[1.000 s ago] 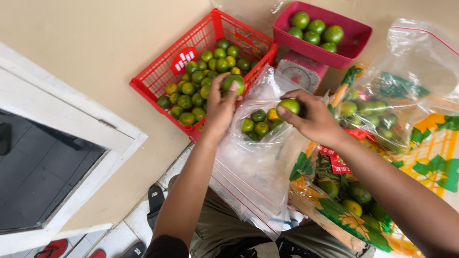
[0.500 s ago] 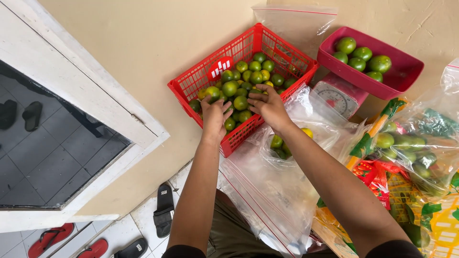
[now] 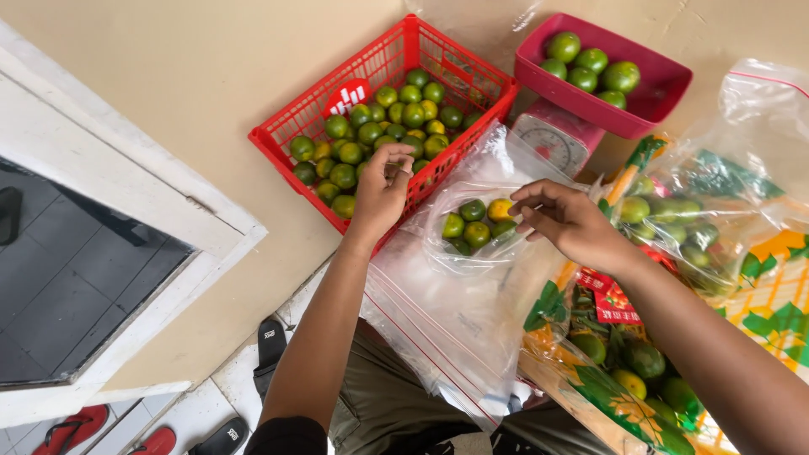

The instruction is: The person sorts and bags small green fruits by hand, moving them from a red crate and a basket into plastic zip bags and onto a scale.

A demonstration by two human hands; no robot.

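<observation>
Five green limes (image 3: 592, 61) sat in the one pink scale tray (image 3: 666, 88) — five more lay in the one open clear bag (image 3: 472, 253). One red basket (image 3: 286, 156) held too many limes to count. Two hands — left hand (image 3: 381, 192), right hand (image 3: 569, 221) — were over them.

Right hand (image 3: 566, 222) back from red basket (image 3: 278, 152) to bag (image 3: 472, 223).

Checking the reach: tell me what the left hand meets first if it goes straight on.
Probably the small green citrus fruits in the red plastic basket; the left hand already hangs over its near rim, though depth is unclear.
</observation>
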